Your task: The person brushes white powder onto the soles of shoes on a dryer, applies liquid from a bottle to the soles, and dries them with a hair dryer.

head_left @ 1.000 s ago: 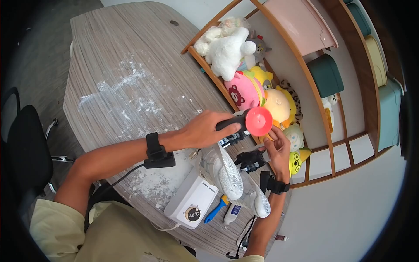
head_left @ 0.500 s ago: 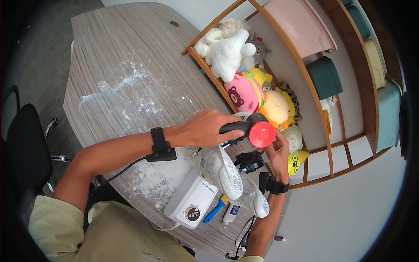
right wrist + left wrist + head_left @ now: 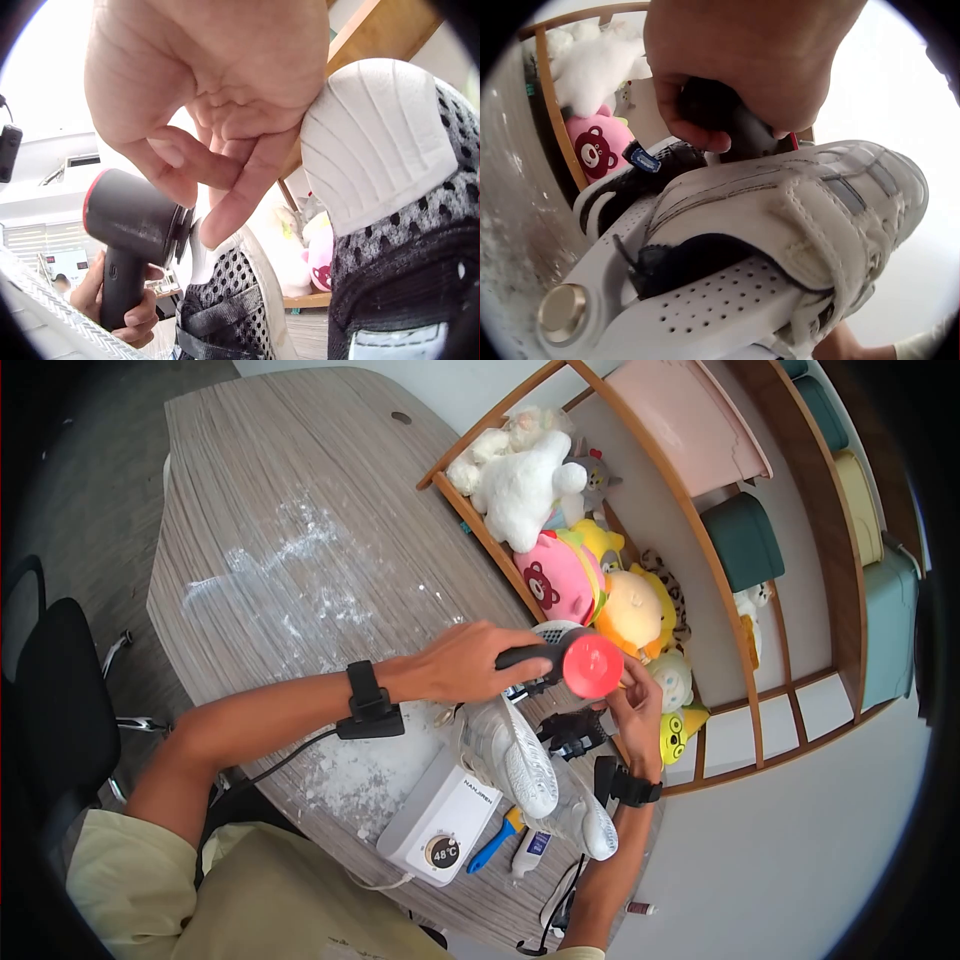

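Note:
My left hand (image 3: pixel 470 660) grips the handle of a black electric handheld tool (image 3: pixel 124 217) with a red round back (image 3: pixel 593 666). The tool's flat disc (image 3: pixel 180 232) faces the white toe of a dark mesh shoe (image 3: pixel 225 292), right at its surface. On the other side of that toe is my right hand (image 3: pixel 632 705), thumb and fingers pinching its edge. A second mesh shoe (image 3: pixel 390 150) stands beside it. Nearer me, two white shoes (image 3: pixel 525 760) sit on a shoe dryer (image 3: pixel 440 815); its perforated white arm (image 3: pixel 720 300) runs into one.
White powder and flakes (image 3: pixel 360 770) lie on the wood-grain table (image 3: pixel 320 440). A blue-handled brush (image 3: pixel 490 845) and a white tube (image 3: pixel 530 850) lie beside the dryer. Behind stands a shelf (image 3: pixel 480 550) of plush toys. A black chair (image 3: pixel 60 710) is at left.
The tool's red back dropped and shifted slightly right, then edged back left. More of the light mesh toe shows behind the tool now. My right hand stayed at the shoe.

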`<state>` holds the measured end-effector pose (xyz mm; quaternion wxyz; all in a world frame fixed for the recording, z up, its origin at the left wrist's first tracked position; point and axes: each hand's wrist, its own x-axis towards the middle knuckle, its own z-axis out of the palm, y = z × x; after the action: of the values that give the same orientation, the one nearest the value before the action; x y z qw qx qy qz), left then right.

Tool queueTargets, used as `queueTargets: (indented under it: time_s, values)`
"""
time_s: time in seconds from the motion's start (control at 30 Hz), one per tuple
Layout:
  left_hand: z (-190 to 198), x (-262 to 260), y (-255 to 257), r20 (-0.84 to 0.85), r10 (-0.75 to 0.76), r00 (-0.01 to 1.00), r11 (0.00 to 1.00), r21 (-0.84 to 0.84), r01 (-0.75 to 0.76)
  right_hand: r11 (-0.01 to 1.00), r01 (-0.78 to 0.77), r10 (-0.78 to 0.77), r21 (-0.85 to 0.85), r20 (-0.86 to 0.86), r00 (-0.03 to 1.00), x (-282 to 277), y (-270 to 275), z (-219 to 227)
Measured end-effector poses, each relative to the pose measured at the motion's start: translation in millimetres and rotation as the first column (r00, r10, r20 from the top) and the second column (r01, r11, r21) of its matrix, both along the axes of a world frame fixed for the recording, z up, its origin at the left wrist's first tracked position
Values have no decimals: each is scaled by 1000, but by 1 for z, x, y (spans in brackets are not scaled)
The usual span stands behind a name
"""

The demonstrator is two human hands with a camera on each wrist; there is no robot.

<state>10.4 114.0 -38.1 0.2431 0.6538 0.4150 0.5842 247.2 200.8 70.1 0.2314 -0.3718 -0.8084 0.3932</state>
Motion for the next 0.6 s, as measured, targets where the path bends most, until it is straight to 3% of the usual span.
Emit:
queueTargets:
  time_s: [0.07,0.17,0.2,0.3,0.6]
  values:
    - [-7,6,15,198,-29,980,998,58,17,1000,8,-8,15,-4,1000,-1,-2,0]
    - [-4,4,21,597,-192,779,910,-188,369,1000,-1,0,27,13,1000,-2,-3,3]
    - [-1,4,20,673,-156,723,886,-228,404,1000,-7,7,29,22,1000,-2,-3,3]
    - [-13,0,20,801,-115,588,817,-260,514,1000,-1,1,29,13,1000,-3,-3,3]
    - [-39,-4,19,889,-52,454,711,-286,642,1000,1,-1,23,5,1000,-4,-3,2]
